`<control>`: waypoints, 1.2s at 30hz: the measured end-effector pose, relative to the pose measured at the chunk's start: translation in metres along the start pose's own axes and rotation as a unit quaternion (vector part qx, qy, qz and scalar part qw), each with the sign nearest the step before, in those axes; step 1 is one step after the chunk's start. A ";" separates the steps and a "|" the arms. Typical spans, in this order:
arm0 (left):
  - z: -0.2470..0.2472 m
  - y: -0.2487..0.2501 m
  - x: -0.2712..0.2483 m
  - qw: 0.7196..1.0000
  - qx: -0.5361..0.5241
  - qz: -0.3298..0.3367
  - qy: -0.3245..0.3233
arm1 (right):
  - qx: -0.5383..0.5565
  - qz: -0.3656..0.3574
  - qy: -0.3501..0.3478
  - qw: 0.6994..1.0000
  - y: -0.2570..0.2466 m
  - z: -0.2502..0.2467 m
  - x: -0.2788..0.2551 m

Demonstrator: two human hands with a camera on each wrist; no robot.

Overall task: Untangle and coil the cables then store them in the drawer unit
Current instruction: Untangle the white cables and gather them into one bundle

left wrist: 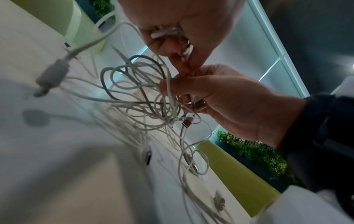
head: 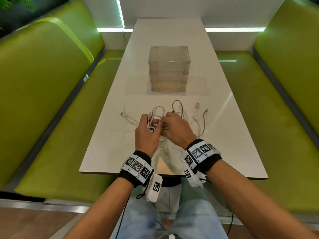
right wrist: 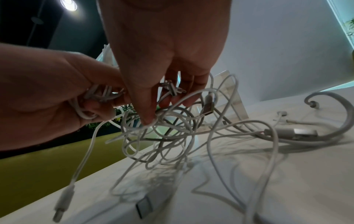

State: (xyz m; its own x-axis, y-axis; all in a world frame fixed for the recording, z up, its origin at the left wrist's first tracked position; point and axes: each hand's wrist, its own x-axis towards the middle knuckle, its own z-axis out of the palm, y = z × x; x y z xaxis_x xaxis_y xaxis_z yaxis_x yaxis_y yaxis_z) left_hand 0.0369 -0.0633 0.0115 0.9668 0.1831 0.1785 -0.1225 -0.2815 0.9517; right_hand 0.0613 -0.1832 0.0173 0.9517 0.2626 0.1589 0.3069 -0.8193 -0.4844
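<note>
A tangle of white cables lies on the white table, partly lifted between both hands. My left hand grips a bunch of cable loops in its curled fingers. My right hand touches the left one, pinching strands of the tangle with thumb and fingers, and a USB plug sits in its palm. More loops hang from the hands down to the table. The clear drawer unit stands shut beyond the cables, in the middle of the table.
Loose cable ends with plugs trail to the right of the hands, and one plug lies to the left. Green bench seats run along both sides of the table. The table's near edge is just below my wrists.
</note>
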 end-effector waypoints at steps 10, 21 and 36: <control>-0.014 0.016 -0.001 0.989 -0.138 -0.043 -0.018 | -0.047 0.066 0.006 0.997 0.011 0.002 0.012; -0.031 0.013 0.004 0.996 -0.028 -0.003 -0.080 | -0.021 0.020 0.051 0.998 0.012 -0.004 0.018; -0.036 0.026 0.005 0.981 0.153 0.094 -0.077 | -0.049 0.069 -0.008 0.996 0.036 0.001 0.010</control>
State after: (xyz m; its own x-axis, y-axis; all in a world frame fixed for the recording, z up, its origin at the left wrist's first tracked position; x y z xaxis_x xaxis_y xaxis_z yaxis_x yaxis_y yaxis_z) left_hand 0.0303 -0.0356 0.0459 0.9590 -0.0378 0.2810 -0.2517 -0.5698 0.7823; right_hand 0.0823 -0.2099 0.0006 0.9850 0.1514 0.0832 0.1723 -0.8937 -0.4142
